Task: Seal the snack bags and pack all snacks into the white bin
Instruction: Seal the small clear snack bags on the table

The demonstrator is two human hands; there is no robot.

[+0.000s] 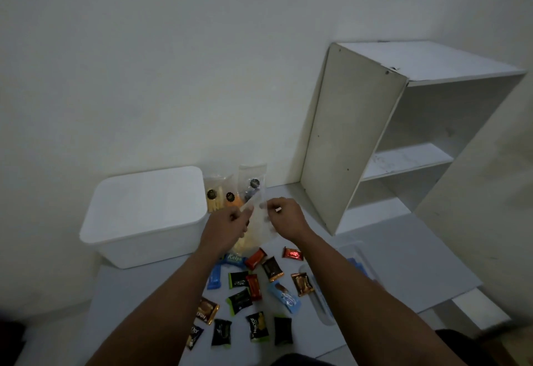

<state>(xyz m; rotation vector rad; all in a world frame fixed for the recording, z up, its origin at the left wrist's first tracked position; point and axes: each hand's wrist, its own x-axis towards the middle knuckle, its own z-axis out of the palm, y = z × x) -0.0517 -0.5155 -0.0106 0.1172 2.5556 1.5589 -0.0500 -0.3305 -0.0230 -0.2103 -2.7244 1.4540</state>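
Left hand point(232, 220): pinching the top edge of a clear snack bag point(253, 233), thumb side toward the opening.
Right hand point(284, 212): pinching the same top edge from the other side; something small and white shows at the fingers, too small to identify.
Why held so: bag is lifted off the surface with its mouth stretched between both hands, probably to line up the strip for sealing.
Contents: pale yellow pieces sag at the bag's bottom.
White bin point(144, 215): at 10 o'clock from the hands, lid on. It must be opened before packing.
Other bags point(230, 192): three upright against the wall at 12 o'clock, just beside the bin; seal state not readable.
Wrapped snacks point(253, 285): scattered loose at 6 o'clock, under the forearms, none packed.
Shelf unit point(389, 134): at 2 o'clock, clear of the work.
Obstruction: forearms hide part of the scatter.
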